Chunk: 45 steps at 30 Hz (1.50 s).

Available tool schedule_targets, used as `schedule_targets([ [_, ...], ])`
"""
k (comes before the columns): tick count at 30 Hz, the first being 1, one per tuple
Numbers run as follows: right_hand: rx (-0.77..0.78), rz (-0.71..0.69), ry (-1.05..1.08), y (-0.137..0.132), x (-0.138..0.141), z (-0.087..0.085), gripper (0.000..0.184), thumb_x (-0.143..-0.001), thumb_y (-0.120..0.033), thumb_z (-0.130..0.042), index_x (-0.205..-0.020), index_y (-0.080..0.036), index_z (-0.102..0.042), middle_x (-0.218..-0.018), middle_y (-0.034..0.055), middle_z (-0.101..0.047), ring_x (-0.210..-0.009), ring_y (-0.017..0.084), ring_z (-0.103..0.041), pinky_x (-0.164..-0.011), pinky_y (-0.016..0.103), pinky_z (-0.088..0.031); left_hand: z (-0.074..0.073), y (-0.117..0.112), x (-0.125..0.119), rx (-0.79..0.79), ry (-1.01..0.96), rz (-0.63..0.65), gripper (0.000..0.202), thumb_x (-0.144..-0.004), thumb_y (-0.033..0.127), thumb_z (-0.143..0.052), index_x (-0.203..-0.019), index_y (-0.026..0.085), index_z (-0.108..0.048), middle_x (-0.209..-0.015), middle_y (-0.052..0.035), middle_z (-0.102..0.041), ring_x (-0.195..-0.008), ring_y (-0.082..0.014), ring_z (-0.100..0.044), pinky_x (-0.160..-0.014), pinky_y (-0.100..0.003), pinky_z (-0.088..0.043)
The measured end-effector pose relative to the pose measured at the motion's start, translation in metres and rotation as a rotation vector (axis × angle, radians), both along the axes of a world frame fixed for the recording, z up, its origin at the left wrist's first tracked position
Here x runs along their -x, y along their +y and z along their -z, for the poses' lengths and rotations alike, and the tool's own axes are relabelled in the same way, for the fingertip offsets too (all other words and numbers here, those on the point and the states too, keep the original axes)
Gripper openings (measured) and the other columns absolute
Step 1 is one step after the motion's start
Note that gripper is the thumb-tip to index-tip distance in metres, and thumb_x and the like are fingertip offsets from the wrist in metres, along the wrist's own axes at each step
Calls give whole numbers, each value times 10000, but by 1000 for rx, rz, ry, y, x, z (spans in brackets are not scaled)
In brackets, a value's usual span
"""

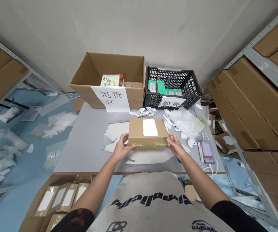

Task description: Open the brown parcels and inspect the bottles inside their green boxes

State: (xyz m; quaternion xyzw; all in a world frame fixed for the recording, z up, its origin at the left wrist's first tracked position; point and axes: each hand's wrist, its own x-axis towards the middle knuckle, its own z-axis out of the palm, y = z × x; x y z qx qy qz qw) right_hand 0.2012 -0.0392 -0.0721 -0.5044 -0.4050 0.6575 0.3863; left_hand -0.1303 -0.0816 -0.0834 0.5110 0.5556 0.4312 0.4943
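Observation:
Between my two hands is a brown cardboard box point(136, 129), closed, with a white label point(150, 127) on top and shiny yellowish tape along its near side. My left hand point(122, 147) grips its left end, thumb on the near face. At the right end, my right hand point(176, 146) holds the near corner. The box is over the middle of the grey table point(85, 145); whether it touches the surface I cannot tell. Under and around it lies a torn pale patch point(150, 157) on the tabletop.
Behind stand an open carton point(81, 93) with books and a black crate point(189, 93) with green boxes. Crumpled paper scraps point(184, 119) and a blurred phone point(206, 151) with cable lie right. Below the table's left front, a carton point(30, 209) holds labelled parcels. Shelves point(262, 51) flank the right.

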Motion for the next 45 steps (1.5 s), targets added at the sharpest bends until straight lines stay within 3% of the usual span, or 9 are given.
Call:
schedule_targets([
  [4,-10,78,-56,4,-6,1,501,-869,-675,-477,-1185,-290,-530,-1324,76,-600,-1090,270,-627,-760,403,-554,8,-3,-14,-112,208,-37,823,-784,345,-715,-1477,272,-278,-1475,-116,-470,-1324,-271,-507,-1043,-457,-490],
  [10,-83,30,13,7,1,21,834,-668,-420,-792,-1429,-329,-463,-1494,59,-477,-1284,306,-526,-950,443,-516,49,-1,-29,-216,565,-136,755,-839,191,-557,-1529,238,-253,-1490,-101,-470,-1344,-275,-487,-1140,-468,-395],
  [16,17,131,68,-6,3,53,784,-619,-349,-829,-1354,-319,-557,-1466,55,-516,-1303,306,-523,-959,472,-527,74,-3,-37,-119,509,-73,792,-778,149,-586,-1499,251,-274,-1451,-111,-498,-1366,-288,-451,-1124,-514,-397],
  [22,-3,188,91,-4,-2,63,766,-581,-291,-860,-1296,-291,-585,-1448,68,-534,-1369,287,-455,-1053,503,-455,60,-6,-38,-21,182,-58,846,-710,369,-749,-1411,240,-292,-1450,-159,-430,-1293,-271,-511,-981,-415,-503],
  [27,-201,88,-177,-5,-3,74,667,-654,-329,-780,-1263,-254,-518,-1356,106,-589,-1310,260,-514,-1064,503,-433,61,10,-25,35,-23,-83,602,-746,541,-694,-1168,246,-382,-1438,-150,-430,-1258,-239,-547,-924,-381,-528],
  [31,-344,-66,-572,-26,-1,94,554,-752,-265,-624,-1280,-237,-458,-1267,110,-602,-1169,234,-600,-981,455,-503,71,3,-8,121,28,31,699,-647,459,-818,-1184,218,-441,-1279,-129,-576,-1199,-272,-586,-981,-449,-498],
  [35,-401,-153,-819,-47,-3,109,405,-800,-229,-535,-1205,-215,-528,-1140,118,-631,-1101,292,-594,-946,512,-496,71,-17,0,54,149,99,883,-616,436,-847,-1350,192,-420,-1352,-152,-542,-1278,-321,-522,-1058,-509,-429],
  [40,-418,-198,-958,-47,-32,109,269,-789,-261,-583,-1047,-195,-620,-1102,142,-608,-1119,354,-529,-1003,573,-398,42,-15,13,138,111,212,1206,-686,468,-815,-1567,257,-20,-1499,-195,-395,-1377,-322,-426,-1111,-522,-367],
  [45,-183,-24,-1236,-41,-73,105,403,-769,-315,-626,-1137,-149,-613,-1169,209,-565,-1153,403,-480,-1014,590,-334,5,11,17,127,164,191,880,-885,521,-599,-1563,367,-60,-1596,-128,-235,-1412,-294,-379,-1115,-477,-377],
])
